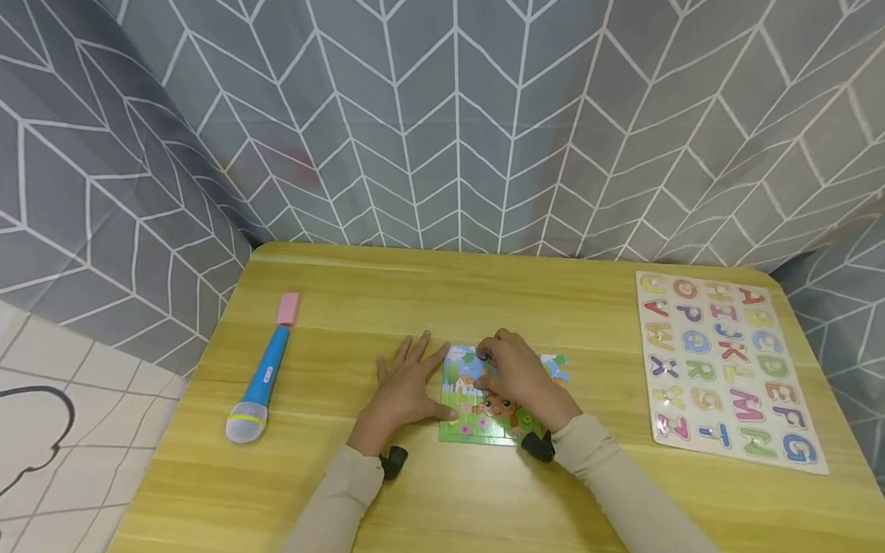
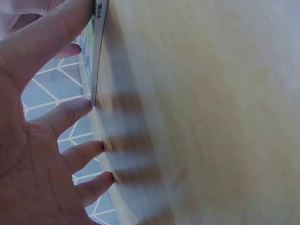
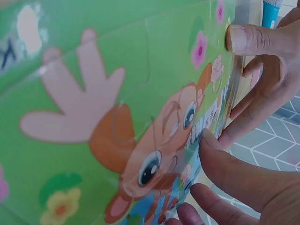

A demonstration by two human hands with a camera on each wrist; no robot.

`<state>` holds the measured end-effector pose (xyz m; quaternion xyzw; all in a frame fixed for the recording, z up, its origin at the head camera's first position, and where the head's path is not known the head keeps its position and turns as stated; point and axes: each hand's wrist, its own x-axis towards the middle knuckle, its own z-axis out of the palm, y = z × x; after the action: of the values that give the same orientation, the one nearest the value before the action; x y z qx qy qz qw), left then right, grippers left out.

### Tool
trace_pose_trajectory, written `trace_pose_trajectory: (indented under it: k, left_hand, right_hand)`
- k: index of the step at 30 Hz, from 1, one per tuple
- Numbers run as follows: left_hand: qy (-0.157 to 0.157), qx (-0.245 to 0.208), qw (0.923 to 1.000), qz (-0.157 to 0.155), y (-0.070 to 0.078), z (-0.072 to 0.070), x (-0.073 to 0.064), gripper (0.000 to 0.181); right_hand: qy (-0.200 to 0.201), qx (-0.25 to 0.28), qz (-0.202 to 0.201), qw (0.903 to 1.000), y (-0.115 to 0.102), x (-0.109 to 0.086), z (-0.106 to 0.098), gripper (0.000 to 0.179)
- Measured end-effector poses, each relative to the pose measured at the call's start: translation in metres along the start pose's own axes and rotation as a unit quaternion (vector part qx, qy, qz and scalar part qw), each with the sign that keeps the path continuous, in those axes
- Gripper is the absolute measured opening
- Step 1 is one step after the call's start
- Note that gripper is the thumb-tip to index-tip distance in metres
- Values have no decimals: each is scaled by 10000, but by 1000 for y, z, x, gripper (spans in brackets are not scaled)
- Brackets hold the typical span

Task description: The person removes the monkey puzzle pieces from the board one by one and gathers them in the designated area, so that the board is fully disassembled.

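While the left hand [image 1: 404, 390] lies spread with its fingers straight, its thumb rests on the left border of the monkey jigsaw puzzle [image 1: 497, 409] and its index fingertip meets the upper-left corner, a hold that probably steadies the thin panel; that grip is relaxed and closes round nothing. The right hand [image 1: 521, 377] bends its fingers and thumb down onto the puzzle's upper part, but they hide the contact, so I cannot tell whether this grip pinches a piece or merely presses. The puzzle lies flat on the wood-grained desk [image 1: 415, 517] between the two hands, presumably so that both reach it easily. Alphabet board [image 1: 719, 373] and blue microphone [image 1: 258, 385] lie well apart to right and left, the microphone's handle end just beside a small pink block [image 1: 287, 308]; they seem set aside to leave the middle free for working. Four columns on the board read A to G, H to N, O to T and U to Z. A dark character resembling K shows at the puzzle's margin in the right wrist view, cut off by the picture's edge. The microphone's pale handle label is too small to read.
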<state>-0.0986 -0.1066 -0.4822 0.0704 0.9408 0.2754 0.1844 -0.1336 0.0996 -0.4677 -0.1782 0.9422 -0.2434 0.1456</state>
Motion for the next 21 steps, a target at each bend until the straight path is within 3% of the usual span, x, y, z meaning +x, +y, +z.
trace_pose_trajectory:
  k: [10,16,21]
  left_hand:
    - [-50,-74,10000,22,0,-1,0,108]
    - [-59,-66,10000,21,-1,-1,1,108]
    - [-43,-117,9999,8,0,-2,0,108]
  right_hand:
    - [-426,25,-196,9989,-5,0,-1,50]
    - [-598,11,-370,9975,-7,7,-4,43]
    - [-840,179,-261,9960,-9,13,-9,41]
